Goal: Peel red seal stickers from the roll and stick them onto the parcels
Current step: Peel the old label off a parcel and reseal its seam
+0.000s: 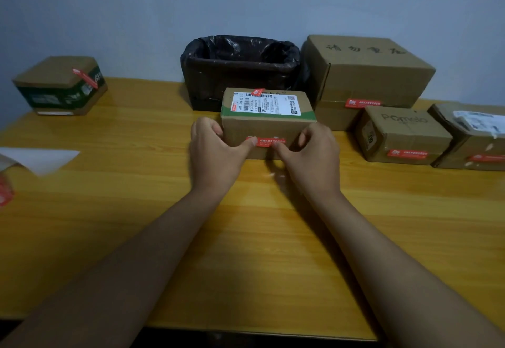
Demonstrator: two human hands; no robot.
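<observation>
At mid-bench, a red rectangular seal sticker [269,141] is being pressed onto the brown cardboard parcel's [266,126] near face; the left hand [216,148] thumb is flattening it, the right hand [308,150] curled beside. Outward smoothing is advised.

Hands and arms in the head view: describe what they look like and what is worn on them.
Two bare forearms reach in from the bottom edge. The left hand and right hand wear no gloves, rings, watches or bracelets. No sleeves show; both arms are uncovered as far as the frame reaches.
</observation>
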